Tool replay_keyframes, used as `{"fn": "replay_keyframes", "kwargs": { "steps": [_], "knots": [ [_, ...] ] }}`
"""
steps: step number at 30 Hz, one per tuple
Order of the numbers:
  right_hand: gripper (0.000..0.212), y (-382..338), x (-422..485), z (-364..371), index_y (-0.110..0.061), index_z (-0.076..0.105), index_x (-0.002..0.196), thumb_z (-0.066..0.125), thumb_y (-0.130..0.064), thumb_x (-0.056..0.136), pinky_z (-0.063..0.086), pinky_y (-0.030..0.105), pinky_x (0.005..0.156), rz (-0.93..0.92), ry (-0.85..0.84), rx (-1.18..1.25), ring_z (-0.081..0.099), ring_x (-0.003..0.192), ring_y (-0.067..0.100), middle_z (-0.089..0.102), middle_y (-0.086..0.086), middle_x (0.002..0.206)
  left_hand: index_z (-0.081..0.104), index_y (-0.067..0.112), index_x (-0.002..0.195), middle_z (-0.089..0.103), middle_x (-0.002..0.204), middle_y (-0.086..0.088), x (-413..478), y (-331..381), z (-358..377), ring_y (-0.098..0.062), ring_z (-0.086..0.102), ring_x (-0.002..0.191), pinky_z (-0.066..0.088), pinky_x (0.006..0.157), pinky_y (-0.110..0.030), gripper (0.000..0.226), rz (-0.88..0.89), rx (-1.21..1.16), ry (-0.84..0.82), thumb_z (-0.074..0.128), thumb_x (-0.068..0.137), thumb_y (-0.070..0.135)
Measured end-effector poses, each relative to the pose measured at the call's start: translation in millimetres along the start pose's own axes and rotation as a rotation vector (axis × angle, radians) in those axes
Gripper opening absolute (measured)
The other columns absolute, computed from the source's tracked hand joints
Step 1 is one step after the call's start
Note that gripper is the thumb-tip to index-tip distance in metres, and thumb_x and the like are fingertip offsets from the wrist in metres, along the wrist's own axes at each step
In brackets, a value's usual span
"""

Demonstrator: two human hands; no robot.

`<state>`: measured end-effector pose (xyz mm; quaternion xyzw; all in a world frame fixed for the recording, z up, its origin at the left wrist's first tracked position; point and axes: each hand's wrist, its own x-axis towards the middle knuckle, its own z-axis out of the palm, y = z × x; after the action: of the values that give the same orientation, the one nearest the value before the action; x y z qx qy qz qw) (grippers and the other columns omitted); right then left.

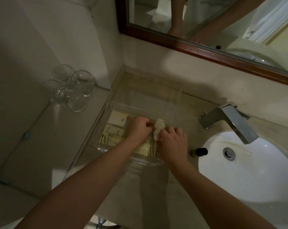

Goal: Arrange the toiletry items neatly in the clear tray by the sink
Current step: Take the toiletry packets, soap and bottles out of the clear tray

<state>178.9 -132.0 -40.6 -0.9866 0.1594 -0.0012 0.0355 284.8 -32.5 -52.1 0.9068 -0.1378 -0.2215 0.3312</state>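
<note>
A clear tray (123, 107) sits on the counter left of the sink (248, 171). Inside it lie a white box (117, 118), yellow-and-white striped packets (112, 137) and small round white-capped bottles (159, 124). My left hand (138, 129) reaches into the tray with its fingers pinched on the side of one capped bottle. My right hand (172, 142) is beside it, fingertips on the nearer round cap (156, 135). Both hands cover the tray's right part.
Several upturned glasses (70, 87) stand on a ledge at the left. A small dark bottle (199, 152) lies on the counter between tray and sink. A metal faucet (230, 120) overhangs the basin. A wood-framed mirror (206, 52) hangs behind.
</note>
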Motion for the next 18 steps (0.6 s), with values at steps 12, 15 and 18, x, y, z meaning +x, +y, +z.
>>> {"fn": "replay_keyframes", "kwargs": {
  "steps": [12,15,18],
  "knots": [
    [0.013,0,1,-6,-0.024,0.064,0.088,0.061,-0.035,0.083,0.035,0.036,0.07,-0.016,-0.007,0.011,0.049,0.088,0.023,0.063,-0.002,0.093,0.075,0.019,0.092,0.075,0.088,-0.002,-5,8,4,-0.021,0.069,0.082,0.056,0.075,-0.037,0.019,-0.018,-0.016,0.043,0.068,0.078,0.03],
    [0.016,0,-1,-8,-0.024,0.064,0.092,0.061,-0.036,0.082,0.036,0.035,0.071,-0.011,-0.018,0.048,0.049,0.089,0.022,0.062,-0.002,0.096,0.074,0.018,0.093,0.074,0.089,-0.003,-10,9,-1,-0.021,0.067,0.081,0.056,0.074,-0.036,0.017,-0.016,0.02,0.04,0.065,0.082,0.027],
    [0.017,7,-15,-17,-0.025,0.062,0.094,0.063,-0.036,0.082,0.043,0.033,0.073,0.002,0.005,0.169,0.051,0.087,0.018,0.061,-0.003,0.097,0.075,0.02,0.089,0.073,0.084,-0.001,-21,6,-3,-0.017,0.065,0.073,0.056,0.069,-0.034,0.014,-0.009,0.036,0.027,0.063,0.084,0.026]
  ]
}}
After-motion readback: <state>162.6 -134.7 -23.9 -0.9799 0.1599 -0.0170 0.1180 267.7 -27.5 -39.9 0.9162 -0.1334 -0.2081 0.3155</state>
